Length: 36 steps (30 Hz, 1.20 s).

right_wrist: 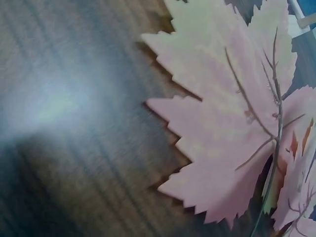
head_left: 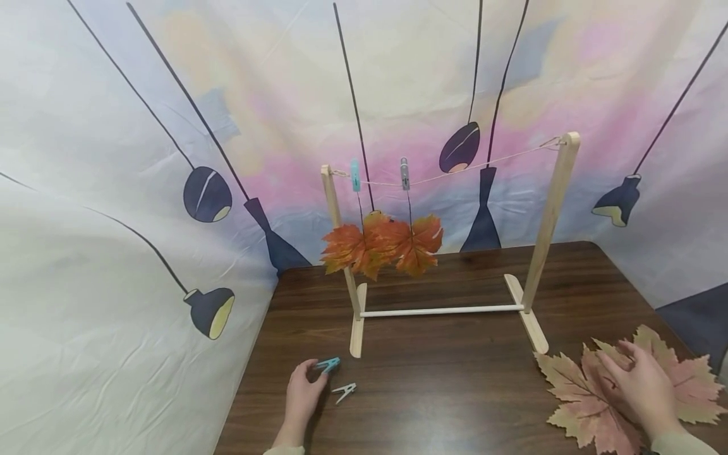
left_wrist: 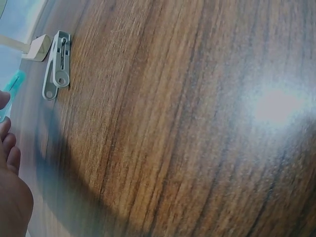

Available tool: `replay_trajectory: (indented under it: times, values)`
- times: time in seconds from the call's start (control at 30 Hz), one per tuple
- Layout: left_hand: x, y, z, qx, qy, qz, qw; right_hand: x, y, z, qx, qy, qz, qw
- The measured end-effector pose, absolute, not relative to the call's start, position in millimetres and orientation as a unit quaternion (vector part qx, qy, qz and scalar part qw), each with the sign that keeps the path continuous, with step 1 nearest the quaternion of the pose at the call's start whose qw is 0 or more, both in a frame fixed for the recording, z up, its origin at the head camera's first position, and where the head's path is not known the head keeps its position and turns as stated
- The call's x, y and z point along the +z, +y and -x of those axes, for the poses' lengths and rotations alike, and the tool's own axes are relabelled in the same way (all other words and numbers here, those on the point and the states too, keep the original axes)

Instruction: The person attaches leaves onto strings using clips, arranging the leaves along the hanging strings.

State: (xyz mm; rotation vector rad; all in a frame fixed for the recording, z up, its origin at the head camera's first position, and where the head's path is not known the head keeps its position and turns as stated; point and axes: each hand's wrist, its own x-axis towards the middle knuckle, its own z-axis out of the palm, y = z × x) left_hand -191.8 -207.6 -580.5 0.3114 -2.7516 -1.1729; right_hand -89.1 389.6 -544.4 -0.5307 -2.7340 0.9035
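Note:
My left hand [head_left: 304, 395] pinches a light blue clothespin [head_left: 328, 364] between thumb and fingers, just above the table at the left. Beside it lies a pale grey clothespin [left_wrist: 60, 61]. At the right, my right hand [head_left: 645, 388] is over several large pink-and-green maple leaves [head_left: 588, 401], with thumb and forefinger at a leaf edge. Whether it grips that leaf is unclear, and the hand does not show in the right wrist view. The veined underside and thin stem of one leaf [right_wrist: 232, 113] appear there.
A wooden stand [head_left: 548, 227] with a string between its posts is at the back. A blue clothespin [head_left: 355, 175] and a grey clothespin [head_left: 405, 174] hold orange maple leaves [head_left: 418, 246] on the string. A painted cloth [head_left: 273, 95] hangs behind the brown table [head_left: 443, 379].

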Motion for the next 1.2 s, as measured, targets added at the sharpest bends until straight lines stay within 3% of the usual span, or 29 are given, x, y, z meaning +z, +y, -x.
replay_trajectory:
  times: [0.3,0.6,0.83,1.2]
  values:
    - [-581.3,-209.7,192.3,-0.394,-0.911,-0.092,0.074,-554.7,385.9,77.5,0.286,-0.942,0.147,0.096]
    - [-583.7,-210.3,190.2,-0.393,-0.912,-0.075,0.089,-573.8,379.4,70.6,0.279,-0.949,0.144,0.037]
    - [-586.9,-212.1,188.7,-0.394,-0.911,-0.071,0.094,-579.0,380.9,65.4,0.301,-0.938,0.164,-0.052]
    - [-587.0,-208.8,189.6,-0.393,-0.912,-0.076,0.09,-586.0,378.7,56.4,0.312,-0.93,0.18,-0.078]
